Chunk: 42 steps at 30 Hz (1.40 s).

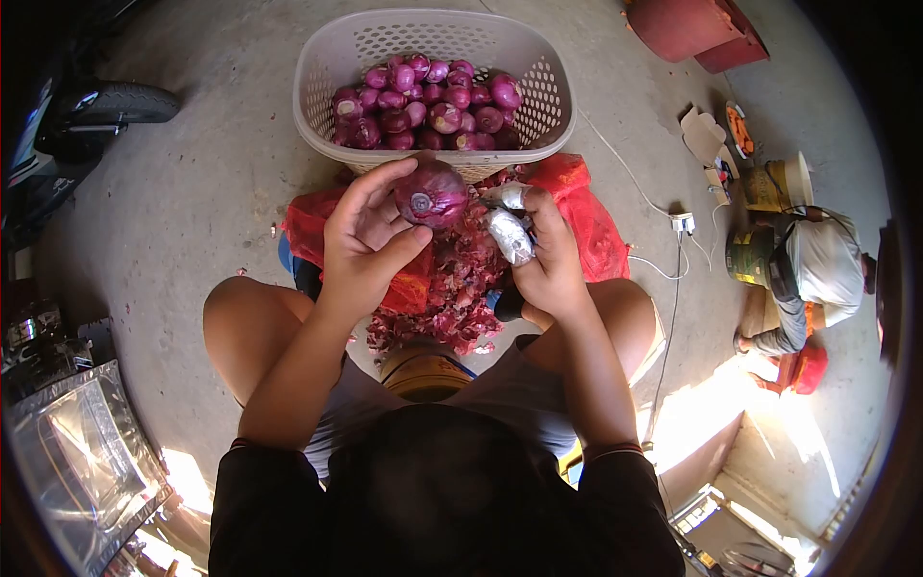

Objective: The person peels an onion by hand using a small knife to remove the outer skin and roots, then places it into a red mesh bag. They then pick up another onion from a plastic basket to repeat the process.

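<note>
A dark purple onion (432, 195) is held in my left hand (373, 231), between thumb and fingers, with its root end facing me. Just to the right, my right hand (550, 255) is closed, with silvery wrapping (510, 238) around its thumb and a finger; whatever it grips is too hidden to name. Beyond both hands stands a grey perforated basket (312, 87) holding several shiny purple onions (445, 117). Below the hands lies a heap of loose onion skins (460, 279), with red mesh sacks (598, 231) on either side of it.
At the right, a person (825, 264) bends beside buckets (750, 255). White cables run over the floor to a socket block (682, 222). A motorcycle wheel (125, 103) is at the upper left, red containers (687, 29) at the upper right.
</note>
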{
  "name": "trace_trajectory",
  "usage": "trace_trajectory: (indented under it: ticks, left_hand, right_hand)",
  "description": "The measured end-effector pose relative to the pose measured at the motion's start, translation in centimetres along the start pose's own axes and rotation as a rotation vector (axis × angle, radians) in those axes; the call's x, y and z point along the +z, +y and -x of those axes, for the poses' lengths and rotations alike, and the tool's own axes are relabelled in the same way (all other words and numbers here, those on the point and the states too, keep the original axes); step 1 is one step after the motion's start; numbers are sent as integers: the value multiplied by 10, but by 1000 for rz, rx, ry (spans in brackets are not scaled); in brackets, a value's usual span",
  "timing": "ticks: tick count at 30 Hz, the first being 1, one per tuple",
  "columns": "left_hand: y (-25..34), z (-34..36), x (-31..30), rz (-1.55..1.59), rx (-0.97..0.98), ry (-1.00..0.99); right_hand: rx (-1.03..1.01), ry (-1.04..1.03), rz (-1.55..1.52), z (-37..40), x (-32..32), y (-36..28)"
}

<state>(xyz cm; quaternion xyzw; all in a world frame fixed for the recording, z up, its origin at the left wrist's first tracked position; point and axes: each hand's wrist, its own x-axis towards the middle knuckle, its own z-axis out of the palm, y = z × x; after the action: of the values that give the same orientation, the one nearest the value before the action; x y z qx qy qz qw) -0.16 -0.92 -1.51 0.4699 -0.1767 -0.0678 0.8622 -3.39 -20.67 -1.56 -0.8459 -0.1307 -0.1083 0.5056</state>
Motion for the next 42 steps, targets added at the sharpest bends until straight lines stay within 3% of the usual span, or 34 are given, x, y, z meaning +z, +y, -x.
trace_trajectory:
  ticks: [8, 11, 14, 28, 35, 42]
  left_hand:
    - [6, 0, -2, 30, -188, 18]
    - [5, -2, 0, 158, -163, -21]
    - [3, -1, 3, 52, -132, -30]
    - [5, 1, 1, 157, -277, -30]
    - [0, 3, 5, 258, -285, -27]
    - [-4, 5, 5, 165, -262, -47]
  right_hand:
    - [-73, -38, 11, 0, 1, 0]
    - [-79, -51, 26, 1, 0, 2]
    - [-101, -54, 34, 2, 0, 3]
    - [-13, -65, 3, 0, 1, -7]
    - [-11, -50, 85, 1, 3, -6]
    - [-84, -118, 248, -5, -4, -18]
